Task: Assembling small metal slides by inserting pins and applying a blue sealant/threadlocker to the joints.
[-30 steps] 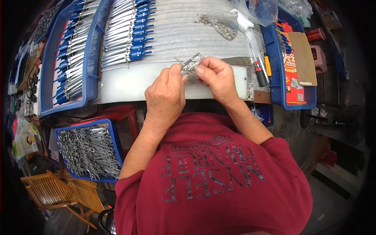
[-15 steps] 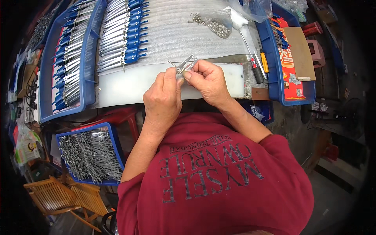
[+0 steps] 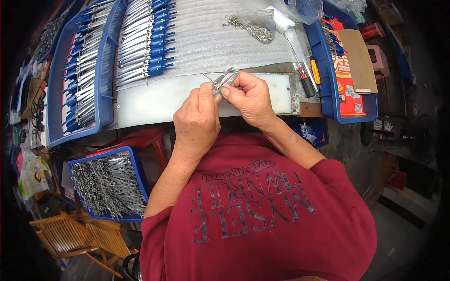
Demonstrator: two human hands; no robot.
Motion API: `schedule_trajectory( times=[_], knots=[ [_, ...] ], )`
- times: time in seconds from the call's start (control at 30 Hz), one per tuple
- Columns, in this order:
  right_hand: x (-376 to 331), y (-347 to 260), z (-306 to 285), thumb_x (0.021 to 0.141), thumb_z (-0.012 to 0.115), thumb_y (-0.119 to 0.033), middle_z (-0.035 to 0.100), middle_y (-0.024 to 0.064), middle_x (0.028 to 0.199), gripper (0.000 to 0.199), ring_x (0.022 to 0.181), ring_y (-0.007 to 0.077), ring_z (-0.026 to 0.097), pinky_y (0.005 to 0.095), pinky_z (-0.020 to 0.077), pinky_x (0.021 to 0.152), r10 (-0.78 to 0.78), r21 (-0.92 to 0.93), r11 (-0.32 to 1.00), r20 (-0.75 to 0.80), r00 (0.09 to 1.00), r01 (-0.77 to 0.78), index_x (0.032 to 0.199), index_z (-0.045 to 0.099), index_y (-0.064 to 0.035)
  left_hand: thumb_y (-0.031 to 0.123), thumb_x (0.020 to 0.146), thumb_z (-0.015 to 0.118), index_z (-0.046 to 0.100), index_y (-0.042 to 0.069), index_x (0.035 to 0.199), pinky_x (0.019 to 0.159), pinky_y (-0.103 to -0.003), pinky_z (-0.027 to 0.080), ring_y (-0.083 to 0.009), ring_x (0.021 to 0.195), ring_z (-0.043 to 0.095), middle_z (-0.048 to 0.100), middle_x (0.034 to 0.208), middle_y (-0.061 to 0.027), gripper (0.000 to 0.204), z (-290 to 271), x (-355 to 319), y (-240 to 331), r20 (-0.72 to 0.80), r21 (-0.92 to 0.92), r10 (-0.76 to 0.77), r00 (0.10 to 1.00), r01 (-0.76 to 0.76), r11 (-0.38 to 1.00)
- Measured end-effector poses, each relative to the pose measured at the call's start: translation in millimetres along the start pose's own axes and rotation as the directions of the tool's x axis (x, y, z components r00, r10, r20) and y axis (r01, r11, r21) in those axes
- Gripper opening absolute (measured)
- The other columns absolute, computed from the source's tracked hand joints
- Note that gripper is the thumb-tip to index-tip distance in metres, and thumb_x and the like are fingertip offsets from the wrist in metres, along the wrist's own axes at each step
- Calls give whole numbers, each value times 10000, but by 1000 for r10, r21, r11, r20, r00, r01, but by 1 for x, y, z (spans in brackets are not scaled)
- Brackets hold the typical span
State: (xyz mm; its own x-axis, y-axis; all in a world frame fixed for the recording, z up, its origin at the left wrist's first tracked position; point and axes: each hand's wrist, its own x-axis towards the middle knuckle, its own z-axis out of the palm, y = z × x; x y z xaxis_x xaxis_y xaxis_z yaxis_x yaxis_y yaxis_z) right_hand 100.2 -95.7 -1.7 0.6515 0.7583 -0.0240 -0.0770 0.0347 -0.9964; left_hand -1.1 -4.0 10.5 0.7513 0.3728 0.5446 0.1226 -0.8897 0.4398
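Above the white board (image 3: 154, 103) at the bench's front edge, my two hands meet on a small silvery metal bracket (image 3: 229, 75). It has slotted arms and a thin pin sticking out to the left. My left hand (image 3: 197, 114) is closed on its near left end, fingertips pinched together. From the other side my right hand (image 3: 251, 98) pinches it between thumb and forefinger. The fingers hide the bracket's lower part, and what lies between the thumbs is too small to make out.
At left, a blue tray (image 3: 105, 82) and a row of blue-ended metal parts (image 3: 140, 44). Beyond my hands lies a bag of small screws (image 3: 260, 33). On the right are screwdrivers (image 3: 307, 84) and another blue tray (image 3: 331, 100). A bin of metal pieces (image 3: 110, 185) stands low left.
Both hands have shifted very slightly to the right with the bracket, which stays pinched between them. Otherwise little differs.
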Motion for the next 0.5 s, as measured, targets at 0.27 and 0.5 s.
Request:
schedule_trajectory(
  times=[0.27, 0.5],
  knots=[
    [-2, -5, -3, 773, 573, -39, 532, -28, 678, 29, 598, 27, 438, 176, 370, 530, -10, 10, 1000, 23, 1000, 10, 765, 555, -17, 75, 745, 574, 481, 0, 943, 442, -326, 414, -242, 525, 514, 462, 660, -94, 232, 0, 0, 2, -12, -8, 35, 999, -35, 999],
    [-5, -5, -5, 776, 582, -58, 534, -27, 684, 41, 605, 33, 449, 177, 378, 539, 1, 46, 999, 32, 1000, -3, 778, 562, -22, 82, 744, 578, 484, 0, 940, 440, -328, 413, -241, 522, 512, 460, 653, -93, 232, 3, -1, 0, -28, -48, 51, 998, -52, 997]
  ],
)
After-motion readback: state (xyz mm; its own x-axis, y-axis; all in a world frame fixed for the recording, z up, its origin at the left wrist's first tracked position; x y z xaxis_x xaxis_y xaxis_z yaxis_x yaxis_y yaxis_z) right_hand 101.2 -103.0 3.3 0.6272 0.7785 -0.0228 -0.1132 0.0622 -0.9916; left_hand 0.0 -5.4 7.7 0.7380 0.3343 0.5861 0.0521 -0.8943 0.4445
